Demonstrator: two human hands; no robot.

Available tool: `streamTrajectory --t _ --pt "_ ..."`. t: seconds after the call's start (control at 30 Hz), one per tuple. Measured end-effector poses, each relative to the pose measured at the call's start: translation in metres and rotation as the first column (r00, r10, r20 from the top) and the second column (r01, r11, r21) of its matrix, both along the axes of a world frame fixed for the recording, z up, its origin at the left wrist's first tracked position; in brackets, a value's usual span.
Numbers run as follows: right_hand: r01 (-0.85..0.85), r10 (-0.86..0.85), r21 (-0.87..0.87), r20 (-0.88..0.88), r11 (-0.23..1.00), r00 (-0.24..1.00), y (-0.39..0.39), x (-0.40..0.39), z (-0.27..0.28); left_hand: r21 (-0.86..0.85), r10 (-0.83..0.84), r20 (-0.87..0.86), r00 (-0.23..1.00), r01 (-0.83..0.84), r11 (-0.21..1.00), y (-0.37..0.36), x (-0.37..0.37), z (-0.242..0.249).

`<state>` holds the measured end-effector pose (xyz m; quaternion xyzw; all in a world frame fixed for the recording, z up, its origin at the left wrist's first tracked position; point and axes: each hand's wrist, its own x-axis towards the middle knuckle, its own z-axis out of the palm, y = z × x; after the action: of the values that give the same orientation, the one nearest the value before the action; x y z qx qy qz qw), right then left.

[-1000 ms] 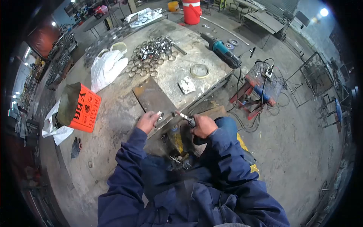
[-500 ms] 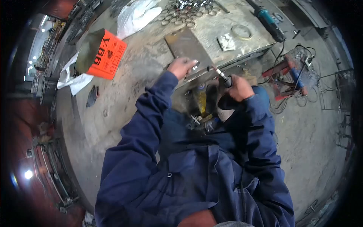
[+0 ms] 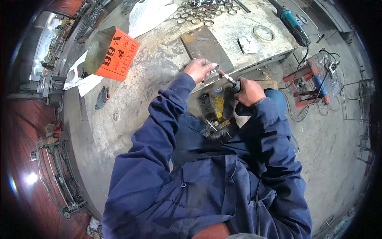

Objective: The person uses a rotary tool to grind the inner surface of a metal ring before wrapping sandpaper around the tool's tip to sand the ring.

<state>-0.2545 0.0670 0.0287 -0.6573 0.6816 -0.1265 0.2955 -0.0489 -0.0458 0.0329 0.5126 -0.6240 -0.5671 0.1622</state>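
Scuffed tabletop [image 3: 147, 83] spread beneath the left hand [image 3: 199, 71], which pinched a small shiny piece [image 3: 216, 66] near the edge; the right hand [image 3: 250, 93] gripped a handheld tool [image 3: 235, 84], its tip just beside that piece. Beyond lay a dark plate [image 3: 205, 46], then rings [image 3: 195, 20].

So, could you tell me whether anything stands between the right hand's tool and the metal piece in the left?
Nothing visible does: the tool in the right hand points toward the metal piece in the left hand; whether they touch is unclear.
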Motion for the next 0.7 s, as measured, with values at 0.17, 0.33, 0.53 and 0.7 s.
streamTrajectory --t 0.17,0.33,0.53,0.7 --pt "0.021 -0.019 0.029 -0.061 0.999 0.998 -0.017 0.016 0.008 -0.118 0.016 -0.004 1.0 -0.016 0.993 0.009 0.002 -0.001" --pt "0.047 -0.041 0.067 -0.09 0.997 0.995 -0.025 0.024 0.001 -0.051 0.067 -0.122 0.99 -0.074 0.996 0.014 0.009 -0.016" --pt "-0.01 0.019 0.127 -0.064 0.992 0.998 -0.025 0.027 -0.005 -0.044 0.095 -0.243 0.965 -0.109 0.993 0.021 0.01 -0.024" --pt "-0.06 0.065 0.059 -0.085 0.996 0.994 -0.022 0.028 -0.014 -0.122 0.084 -0.259 0.962 -0.119 0.985 0.029 0.009 -0.012"
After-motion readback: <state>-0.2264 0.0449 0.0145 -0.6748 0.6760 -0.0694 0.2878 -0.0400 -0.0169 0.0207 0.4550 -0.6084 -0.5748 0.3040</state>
